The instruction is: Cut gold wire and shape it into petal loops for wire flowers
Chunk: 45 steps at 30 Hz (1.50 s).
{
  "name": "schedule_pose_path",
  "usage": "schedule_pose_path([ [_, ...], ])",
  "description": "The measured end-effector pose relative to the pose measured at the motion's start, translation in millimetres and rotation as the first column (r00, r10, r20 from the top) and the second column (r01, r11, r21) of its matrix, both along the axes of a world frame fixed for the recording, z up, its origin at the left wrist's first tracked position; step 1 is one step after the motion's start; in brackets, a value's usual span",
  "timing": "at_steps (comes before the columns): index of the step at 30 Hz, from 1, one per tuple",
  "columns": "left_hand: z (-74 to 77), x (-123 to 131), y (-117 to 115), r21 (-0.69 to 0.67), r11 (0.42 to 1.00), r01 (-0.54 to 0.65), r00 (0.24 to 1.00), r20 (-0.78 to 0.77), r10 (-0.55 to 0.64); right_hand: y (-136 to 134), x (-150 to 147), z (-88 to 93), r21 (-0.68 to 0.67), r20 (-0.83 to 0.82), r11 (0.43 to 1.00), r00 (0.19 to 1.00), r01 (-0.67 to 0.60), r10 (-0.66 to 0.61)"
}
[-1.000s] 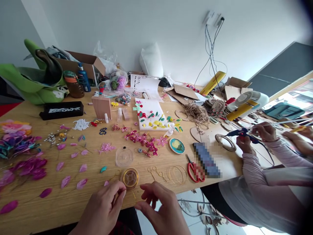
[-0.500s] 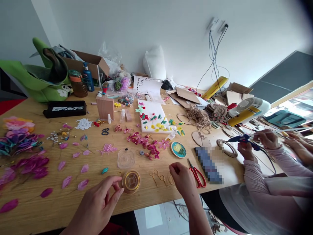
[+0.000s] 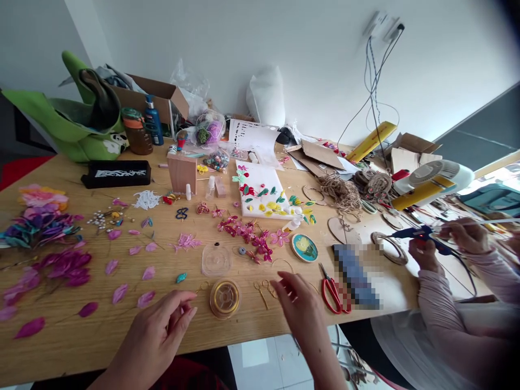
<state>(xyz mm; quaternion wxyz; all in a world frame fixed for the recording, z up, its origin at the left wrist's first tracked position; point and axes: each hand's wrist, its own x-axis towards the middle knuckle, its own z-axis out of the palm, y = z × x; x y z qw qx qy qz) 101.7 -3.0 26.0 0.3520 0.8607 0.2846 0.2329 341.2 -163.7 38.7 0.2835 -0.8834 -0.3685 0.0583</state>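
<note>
My left hand (image 3: 156, 330) rests near the table's front edge, fingers loosely curled, the thumb apart from the index finger, nothing visible between them. Just right of it lies a clear spool of gold wire (image 3: 225, 298). My right hand (image 3: 299, 303) is bent over the gold wire pieces, palm down. A thin curved gold wire (image 3: 283, 260) shows beyond its fingers and seems held by them; the fingertips' grip is partly hidden. Several twisted gold wire pieces (image 3: 260, 295) lie between spool and right hand. Red-handled scissors (image 3: 332, 295) lie to the right of that hand.
Loose pink petals (image 3: 119, 293) cover the left side. Magenta flowers (image 3: 247, 233), a clear lid (image 3: 216, 260) and a round teal ornament (image 3: 304, 248) lie ahead. A white foam board (image 3: 260, 189) stands behind. At right, a co-worker's hands (image 3: 424, 254) hold a blue glue gun.
My right hand's fingers have moved slightly left and down, and a curved gold wire now shows beyond them. My left hand stays by the spool. The view has shifted slightly.
</note>
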Motion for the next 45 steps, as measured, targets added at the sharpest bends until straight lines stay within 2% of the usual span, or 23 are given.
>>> schedule_pose_path([
  [2,-2.7,-3.6,0.7,-0.008,1.0,-0.01,1.0,-0.003,0.01,1.7,-25.2,-3.1,0.057,-0.035,0.989,0.99,-0.135,0.137],
  [5,-6.7,-8.1,1.4,-0.009,1.0,-0.015,1.0,0.005,0.015,8.1,-57.6,-9.6,0.039,-0.003,0.964,0.965,-0.264,0.264],
  [10,-7.6,-12.5,2.1,-0.036,0.999,-0.008,1.0,0.001,0.009,27.6,-81.7,-15.9,-0.019,0.003,0.949,0.949,-0.316,0.316],
  [17,-5.7,-19.6,2.0,-0.081,0.997,-0.021,0.999,0.03,0.023,43.3,-87.3,-19.2,-0.035,-0.03,0.948,0.949,-0.316,0.315],
  [30,-4.2,-29.9,6.2,-0.134,0.991,-0.016,0.996,0.082,0.027,44.2,-85.3,-24.4,-0.027,0.091,0.944,0.94,-0.329,0.33],
  [40,-4.1,-33.3,6.8,-0.115,0.993,-0.001,0.997,0.077,0.01,42.5,-79.9,-21.0,-0.006,0.05,0.949,0.948,-0.314,0.314],
  [45,-5.4,-33.1,7.5,-0.131,0.991,-0.003,0.997,0.079,0.013,36.2,-75.5,-16.0,-0.001,-0.027,0.955,0.954,-0.298,0.298],
])
